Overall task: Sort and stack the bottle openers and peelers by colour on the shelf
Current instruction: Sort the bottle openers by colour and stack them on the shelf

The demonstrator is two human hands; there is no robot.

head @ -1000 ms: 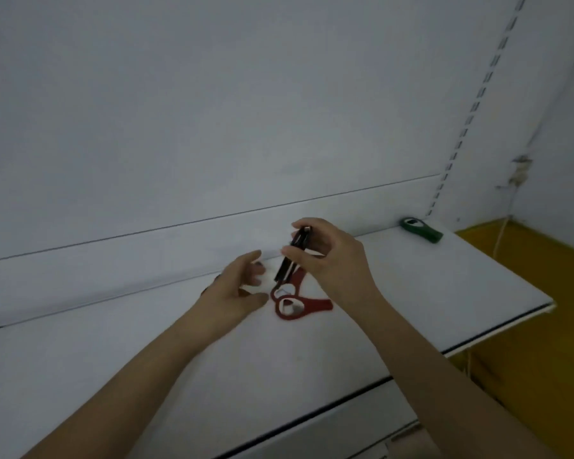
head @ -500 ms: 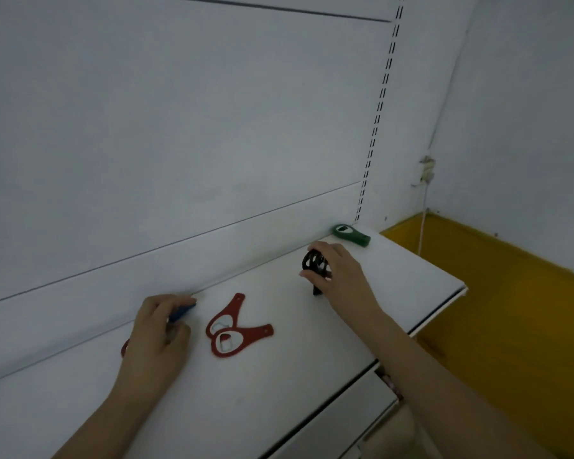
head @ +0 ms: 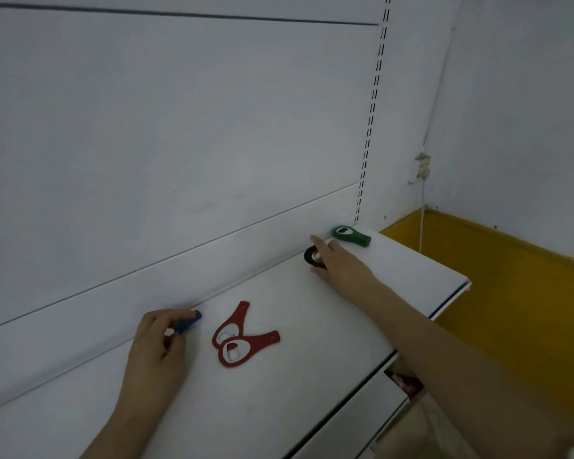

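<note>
1. The white shelf (head: 312,326) runs from the lower left of the frame up to the right of centre, against a white back panel (head: 179,127).
2. The left hand (head: 156,346), lower left of centre, has its fingers curled round a blue tool (head: 188,322) at the back edge of the shelf; only the tool's blue end shows past the fingertips, so whether it is an opener or a peeler cannot be told.
3. Two red bottle openers (head: 237,339) lie flat just right of that hand, near the frame's centre, their ring ends overlapping and their handles fanned apart.
4. The right hand (head: 337,263), right of centre, rests on a black tool (head: 312,256) by the back panel, with its forefinger stretched out and the thumb beneath; the tool's round black end shows at the fingertips.
5. A green bottle opener (head: 351,236) lies just beyond the right hand, in the shelf's far corner.
6. A yellow floor (head: 511,276) fills the right edge of the frame.
</note>
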